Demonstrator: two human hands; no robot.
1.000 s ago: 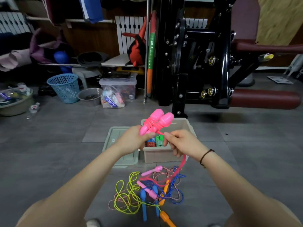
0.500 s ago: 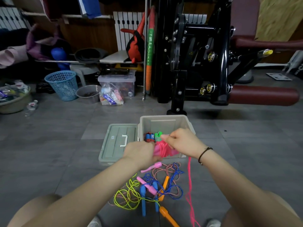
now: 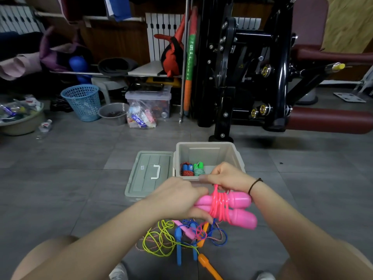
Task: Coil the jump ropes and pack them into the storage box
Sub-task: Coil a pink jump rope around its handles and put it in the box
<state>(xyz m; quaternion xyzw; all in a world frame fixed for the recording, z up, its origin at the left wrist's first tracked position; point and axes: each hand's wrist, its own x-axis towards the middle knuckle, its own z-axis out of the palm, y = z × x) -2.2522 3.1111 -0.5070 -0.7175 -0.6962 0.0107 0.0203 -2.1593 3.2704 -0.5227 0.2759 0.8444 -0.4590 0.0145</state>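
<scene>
**Head view.** The left hand (image 3: pixel 177 199) is holding the left ends of the two handles of the pink jump rope (image 3: pixel 240 211), its grip curled round them. The right hand (image 3: pixel 228 176) is working just above the bundle. Its grip is pinching the pink cord (image 3: pixel 219 207) where the cord rises out of the turns wound round both handles. The bundle is hanging in the air on the near side of the storage box (image 3: pixel 203 147) and is not yet inside it. The box is standing open, with its lid (image 3: pixel 149 172) lying flat against its left side. Two coiled ropes (image 3: pixel 191 169) are sitting in the box's near left corner.

**Risks, as judged.**
- The turns are looking loose and uneven. If the cord end is not being tucked under a turn before the pinch lets go, the winding is likely to spring open.
- A small pink loop is lying in the tangled pile (image 3: pixel 181 237) on the floor (image 3: pixel 80 178), directly below the bundle. Whether it belongs to this cord cannot be told. If it does, lifting toward the box may drag the other ropes along.
- The bulky handles may be catching the box's near rim on the way in.
</scene>
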